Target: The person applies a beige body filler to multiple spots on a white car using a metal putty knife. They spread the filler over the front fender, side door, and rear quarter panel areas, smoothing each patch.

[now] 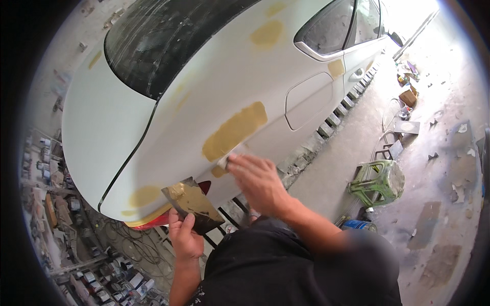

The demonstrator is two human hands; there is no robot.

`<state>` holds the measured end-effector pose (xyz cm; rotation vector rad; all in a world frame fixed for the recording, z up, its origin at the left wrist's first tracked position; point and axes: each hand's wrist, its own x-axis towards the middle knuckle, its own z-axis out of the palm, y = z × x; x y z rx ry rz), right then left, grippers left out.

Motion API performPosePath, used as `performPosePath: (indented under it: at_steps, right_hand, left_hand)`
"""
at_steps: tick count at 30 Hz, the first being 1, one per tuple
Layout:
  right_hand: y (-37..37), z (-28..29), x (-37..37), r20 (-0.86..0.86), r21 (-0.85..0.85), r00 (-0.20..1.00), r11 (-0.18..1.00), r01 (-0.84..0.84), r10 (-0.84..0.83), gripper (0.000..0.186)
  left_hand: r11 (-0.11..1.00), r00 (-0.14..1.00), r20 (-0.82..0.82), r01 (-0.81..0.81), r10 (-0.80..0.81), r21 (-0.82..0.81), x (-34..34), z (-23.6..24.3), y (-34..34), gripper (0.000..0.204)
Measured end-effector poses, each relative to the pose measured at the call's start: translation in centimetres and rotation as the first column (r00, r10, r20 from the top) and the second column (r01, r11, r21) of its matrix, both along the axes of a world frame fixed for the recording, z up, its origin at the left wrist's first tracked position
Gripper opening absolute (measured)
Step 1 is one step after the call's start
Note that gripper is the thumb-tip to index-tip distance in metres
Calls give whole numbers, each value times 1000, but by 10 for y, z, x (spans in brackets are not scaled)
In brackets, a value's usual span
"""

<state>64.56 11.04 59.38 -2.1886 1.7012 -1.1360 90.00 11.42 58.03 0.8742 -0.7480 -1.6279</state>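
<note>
Head view: the L hand (186,237) has a dark flat board (205,215) by its near edge, thumb on top, w/ yellow paste (181,193) smeared mostly at the far end. Prob. held that way b/c it keeps the thumb out of the goo, & the messy face is turned up so the paste stays put. The board is close to the white car (168,148) & near the R hand (260,183), so paste & car are both in easy reach, I'd guess. The R hand is in a narrow pinch on a small pale thing (223,162), maybe a scraper, but it's too blurry to be sure. It's at the car's side, just under the big yellow patch (235,130); can't tell how hard it presses, if at all. Fingers are bunched up, prob. b/c a small thing needs a tight pinch. The car's back corner is by the person, so the arms needn't stretch much. Another yellow spot (145,195) is near the red lamp (154,221), low at the back. A green stool (377,181) & a blue can (360,225) are off to the right, prob. so they're out of the way but handy.
</note>
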Motion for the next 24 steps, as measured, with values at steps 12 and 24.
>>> performPosePath:
  at_steps: [12, 24]
  right_hand:
    - [-3, -15, -12, -144, 106, 976, 983, -150, 165, 41]
    - [-49, -7, -12, -327, 21, 922, 973, 228, -209, 45]
  left_hand:
    - [995, 981, -191, -40, 23, -88, -2, 20, -10, 45]
    - [996, 990, -136, -36, 25, -79, 20, 10, -6, 47]
